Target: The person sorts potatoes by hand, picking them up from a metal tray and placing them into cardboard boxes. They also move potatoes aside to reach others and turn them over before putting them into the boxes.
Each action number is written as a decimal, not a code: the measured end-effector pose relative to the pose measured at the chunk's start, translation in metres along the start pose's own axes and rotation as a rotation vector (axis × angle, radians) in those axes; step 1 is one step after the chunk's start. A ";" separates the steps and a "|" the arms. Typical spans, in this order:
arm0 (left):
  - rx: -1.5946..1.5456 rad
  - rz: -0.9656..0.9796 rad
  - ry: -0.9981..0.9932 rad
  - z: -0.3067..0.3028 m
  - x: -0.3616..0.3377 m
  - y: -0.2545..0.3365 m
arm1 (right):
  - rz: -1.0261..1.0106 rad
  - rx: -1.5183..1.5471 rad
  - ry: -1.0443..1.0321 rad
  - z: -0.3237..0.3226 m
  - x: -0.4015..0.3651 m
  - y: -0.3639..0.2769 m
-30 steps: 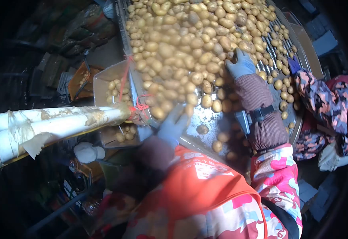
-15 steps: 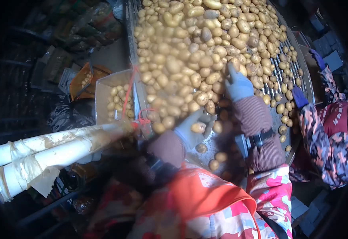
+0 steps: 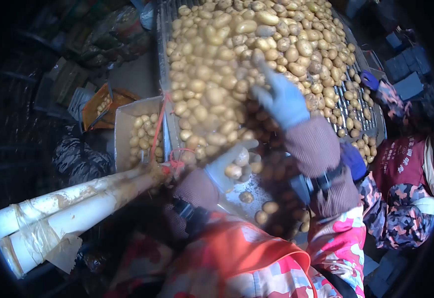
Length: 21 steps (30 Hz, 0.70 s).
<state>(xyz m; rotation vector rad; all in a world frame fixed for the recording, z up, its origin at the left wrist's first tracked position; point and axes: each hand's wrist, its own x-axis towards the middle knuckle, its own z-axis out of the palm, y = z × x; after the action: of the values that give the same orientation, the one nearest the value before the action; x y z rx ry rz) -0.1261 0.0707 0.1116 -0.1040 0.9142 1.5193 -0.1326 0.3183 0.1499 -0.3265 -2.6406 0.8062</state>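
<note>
My left hand (image 3: 222, 171), in a pale grey glove, cups two potatoes (image 3: 233, 172) low over the near end of the potato heap. My right hand (image 3: 286, 102), gloved in light blue, stretches over the heap with its fingers apart. Its index fingertip is at a darker potato (image 3: 257, 55); whether it touches is not clear. The heap of yellow potatoes (image 3: 212, 84) covers most of the sorting table. Several loose potatoes (image 3: 270, 207) lie on the wet metal surface (image 3: 232, 203) close to my body.
A cardboard box (image 3: 121, 134) of potatoes stands left of the table. Taped white pipes (image 3: 78, 198) jut in at left, beside red string (image 3: 161, 124). Metal rollers (image 3: 345, 104) show at right, where a co-worker's purple-gloved hand (image 3: 353, 159) is near my right forearm.
My right hand has moved forward and left across the heap, its fingers spreading. A second potato now shows in my left hand. The co-worker's hands and body have shifted.
</note>
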 end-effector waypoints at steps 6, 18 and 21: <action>-0.487 -0.031 0.090 -0.037 -0.020 -0.033 | 0.037 -0.292 0.100 0.044 0.081 0.022; -0.695 0.037 0.056 -0.035 -0.047 -0.054 | 0.038 0.485 -0.130 0.031 -0.173 -0.066; -0.639 -0.046 0.217 -0.035 -0.095 -0.063 | 0.053 -0.108 0.072 0.062 -0.194 0.001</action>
<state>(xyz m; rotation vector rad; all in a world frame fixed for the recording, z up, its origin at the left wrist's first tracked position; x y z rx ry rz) -0.0674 -0.0331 0.1119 -0.7564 0.5551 1.7304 0.0193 0.2272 0.0490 -0.4473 -2.6228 0.6571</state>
